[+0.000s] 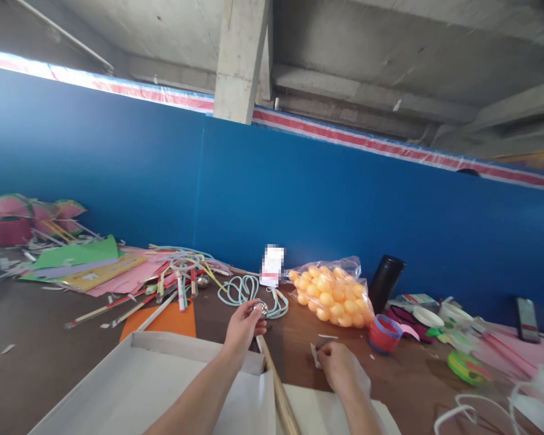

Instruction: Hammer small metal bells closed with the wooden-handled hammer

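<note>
My left hand (242,329) is closed around a small shiny silver ball (262,310), raised above the near edge of a coil of pale blue rope (242,292). To its right, my right hand (340,364) is low over the brown table, its thumb and fingers pinched at a small strip of white paper (315,355). Between my forearms a wooden stick (277,386) slants across a shallow white box (199,350). A second silver ball (203,281) rests by the coloured sticks at the left.
A clear bag of orange balls (330,293) stands at the back, beside a black cylinder (387,281). Rolls of tape (384,333), a phone (527,320) and white cord (462,408) are on the right. Coloured paper (79,251) and sticks spread leftward before a blue partition (299,187).
</note>
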Action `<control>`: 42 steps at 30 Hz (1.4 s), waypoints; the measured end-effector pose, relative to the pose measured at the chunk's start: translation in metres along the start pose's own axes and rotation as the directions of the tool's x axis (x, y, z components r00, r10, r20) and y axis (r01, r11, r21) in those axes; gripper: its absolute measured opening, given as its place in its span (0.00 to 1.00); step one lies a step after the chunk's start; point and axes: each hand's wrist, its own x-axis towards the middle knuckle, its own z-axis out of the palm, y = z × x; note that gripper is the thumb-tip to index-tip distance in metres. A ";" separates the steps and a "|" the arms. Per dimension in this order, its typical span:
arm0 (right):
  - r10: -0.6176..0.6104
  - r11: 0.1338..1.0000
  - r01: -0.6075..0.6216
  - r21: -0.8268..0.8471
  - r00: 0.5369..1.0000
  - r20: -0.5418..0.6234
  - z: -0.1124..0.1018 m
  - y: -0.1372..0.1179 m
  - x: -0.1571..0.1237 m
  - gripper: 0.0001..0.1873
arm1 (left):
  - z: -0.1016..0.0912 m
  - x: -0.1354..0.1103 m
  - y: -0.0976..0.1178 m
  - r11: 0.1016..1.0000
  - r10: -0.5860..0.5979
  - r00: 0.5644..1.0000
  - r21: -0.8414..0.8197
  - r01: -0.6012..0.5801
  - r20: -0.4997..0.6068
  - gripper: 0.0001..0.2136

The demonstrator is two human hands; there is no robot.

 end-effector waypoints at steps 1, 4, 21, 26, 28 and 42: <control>0.003 1.000 -0.003 0.002 1.000 -0.005 0.000 0.000 0.000 0.12 | 0.000 0.000 0.000 1.000 0.000 1.000 0.000 0.000 0.003 0.18; 0.006 1.000 -0.005 0.009 1.000 -0.022 0.002 -0.001 0.001 0.12 | 0.000 0.001 -0.001 1.000 0.003 1.000 0.003 -0.003 0.008 0.18; -0.044 0.855 0.158 0.494 0.971 -0.234 0.007 -0.008 0.004 0.11 | 0.003 -0.004 0.004 1.000 0.001 1.000 0.005 -0.001 0.006 0.17; -0.023 0.676 0.137 0.724 0.986 -0.165 0.010 -0.014 0.001 0.11 | 0.003 -0.005 0.005 1.000 -0.012 1.000 0.012 0.012 0.012 0.18; -0.011 0.619 0.134 0.774 0.987 -0.162 0.011 -0.014 0.001 0.11 | 0.003 -0.005 0.005 1.000 -0.017 1.000 0.018 0.016 0.013 0.18; 0.049 0.709 0.064 0.702 0.989 -0.140 -0.007 0.004 0.001 0.09 | 0.004 -0.007 0.008 1.000 -0.015 1.000 -0.007 0.015 0.002 0.18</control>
